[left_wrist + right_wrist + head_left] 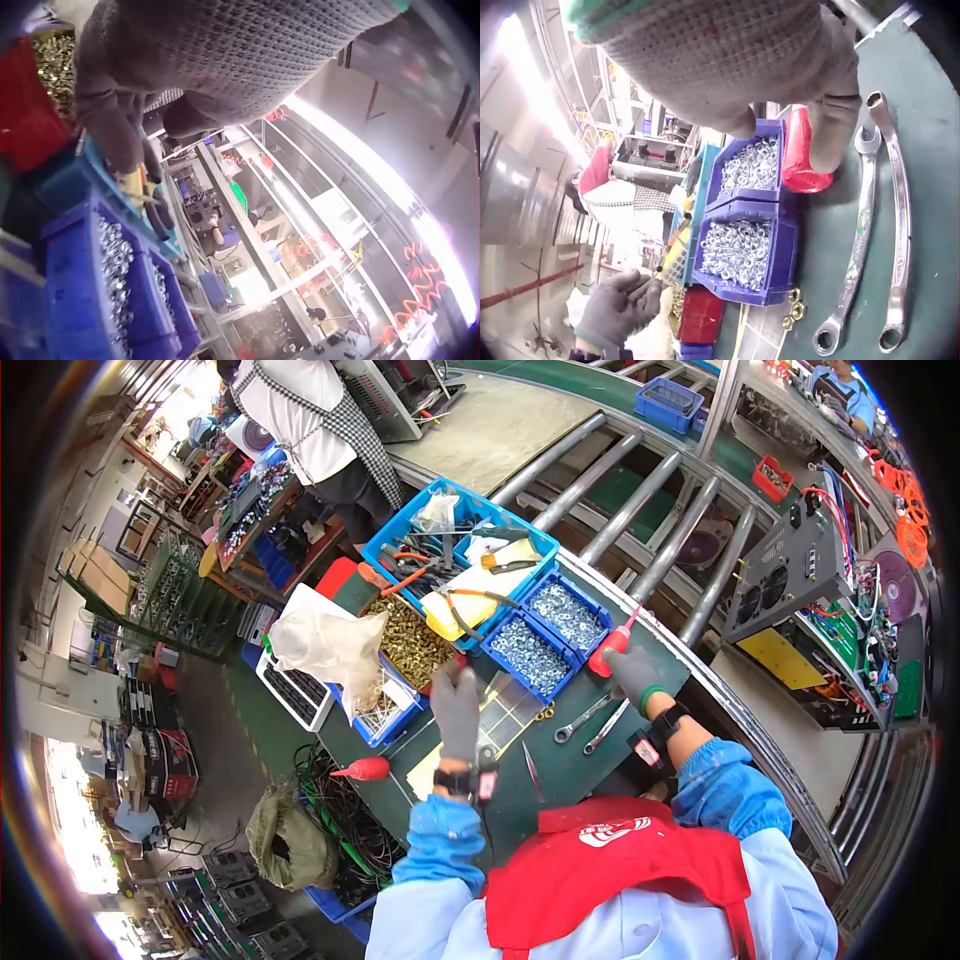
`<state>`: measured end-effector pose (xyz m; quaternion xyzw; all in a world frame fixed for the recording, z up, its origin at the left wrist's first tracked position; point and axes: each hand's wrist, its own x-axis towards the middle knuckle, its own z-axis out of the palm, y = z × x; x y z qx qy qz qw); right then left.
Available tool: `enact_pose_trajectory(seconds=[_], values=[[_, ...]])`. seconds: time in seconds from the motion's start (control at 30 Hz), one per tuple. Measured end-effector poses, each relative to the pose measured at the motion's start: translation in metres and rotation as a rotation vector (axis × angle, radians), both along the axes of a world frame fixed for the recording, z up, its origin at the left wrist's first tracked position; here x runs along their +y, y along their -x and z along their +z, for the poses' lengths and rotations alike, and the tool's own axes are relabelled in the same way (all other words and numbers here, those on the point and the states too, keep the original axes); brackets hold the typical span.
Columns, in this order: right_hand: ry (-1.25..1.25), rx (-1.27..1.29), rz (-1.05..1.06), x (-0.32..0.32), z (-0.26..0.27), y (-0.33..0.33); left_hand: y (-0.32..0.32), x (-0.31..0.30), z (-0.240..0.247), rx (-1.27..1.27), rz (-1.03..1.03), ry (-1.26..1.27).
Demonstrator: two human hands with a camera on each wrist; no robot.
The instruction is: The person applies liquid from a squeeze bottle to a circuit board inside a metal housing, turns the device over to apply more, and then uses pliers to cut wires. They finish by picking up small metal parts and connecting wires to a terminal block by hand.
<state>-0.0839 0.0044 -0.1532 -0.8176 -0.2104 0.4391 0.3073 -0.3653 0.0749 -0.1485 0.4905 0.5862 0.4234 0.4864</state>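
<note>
My right hand (636,674), in a grey glove, holds a red squeeze bottle (613,645) with a thin nozzle pointing up and away. In the right wrist view the red bottle's rounded base shows beside a gloved finger, next to the blue bins of small silver hardware (739,251). My left hand (457,710), also gloved, is raised by the front of the brass hardware bin (405,640). Its fingers are loosely bent in the right wrist view, with nothing visible between them. A red bin front (701,315) lies just beyond that hand.
A blue tray (375,550) of pliers and bags stands behind the bins. Two wrenches (585,718), tweezers (533,772) and another red bottle (365,769) lie on the green table. Rollers (650,510) run along the far side; a person (310,420) stands beyond.
</note>
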Motion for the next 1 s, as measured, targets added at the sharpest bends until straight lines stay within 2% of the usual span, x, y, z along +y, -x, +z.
enact_pose_trajectory(seconds=[0.03, 0.1, 0.2, 0.27, 0.37, 0.43, 0.47, 0.5, 0.53, 0.57, 0.6, 0.63, 0.7, 0.87, 0.93, 1.0], values=[[0.026, 0.008, 0.019, 0.002, 0.000, 0.002, 0.007, -0.019, -0.010, 0.030, -0.073, 0.018], [0.056, 0.052, -0.062, 0.008, -0.030, 0.001, 0.009, -0.054, -0.009, 0.047, -0.204, 0.237], [0.080, 0.076, -0.095, 0.017, -0.042, -0.004, 0.004, -0.089, -0.016, -0.029, -0.303, 0.364], [0.084, 0.115, -0.069, 0.021, -0.038, -0.009, -0.006, -0.098, -0.012, -0.081, -0.350, 0.391], [-0.034, 0.181, -0.162, 0.015, -0.038, -0.011, -0.025, -0.096, -0.007, -0.122, -0.453, 0.404], [-0.142, 0.425, -0.229, 0.005, -0.047, -0.016, -0.044, -0.093, -0.001, -0.159, -0.503, 0.403], [-0.199, 0.545, -0.269, -0.003, -0.034, -0.013, -0.052, -0.091, -0.002, -0.180, -0.503, 0.394], [-0.232, 0.559, -0.267, -0.019, -0.021, -0.011, -0.059, -0.086, -0.002, -0.203, -0.513, 0.386], [-0.392, 0.580, -0.225, -0.032, -0.042, -0.010, -0.072, -0.084, -0.004, -0.235, -0.539, 0.380], [-0.428, 0.620, -0.169, -0.053, -0.029, -0.005, -0.084, -0.084, -0.002, -0.240, -0.528, 0.418], [-0.476, 0.425, 0.189, -0.079, -0.018, -0.015, -0.101, -0.089, 0.031, -0.333, -0.605, 0.461], [-0.442, 0.478, 0.008, -0.099, -0.002, -0.005, -0.110, -0.089, 0.033, -0.307, -0.719, 0.512], [-0.584, 0.503, -0.115, -0.149, 0.008, 0.000, -0.138, -0.094, 0.036, -0.229, -1.000, 0.515], [-0.376, 0.311, -0.490, -0.270, 0.031, -0.036, -0.228, -0.165, 0.026, -0.232, -1.476, 0.534], [-0.298, 0.208, -0.603, -0.312, 0.033, -0.050, -0.266, -0.200, 0.022, -0.199, -1.576, 0.565], [-0.257, 0.277, -0.736, -0.349, 0.039, -0.069, -0.300, -0.235, 0.013, -0.221, -1.597, 0.679]])
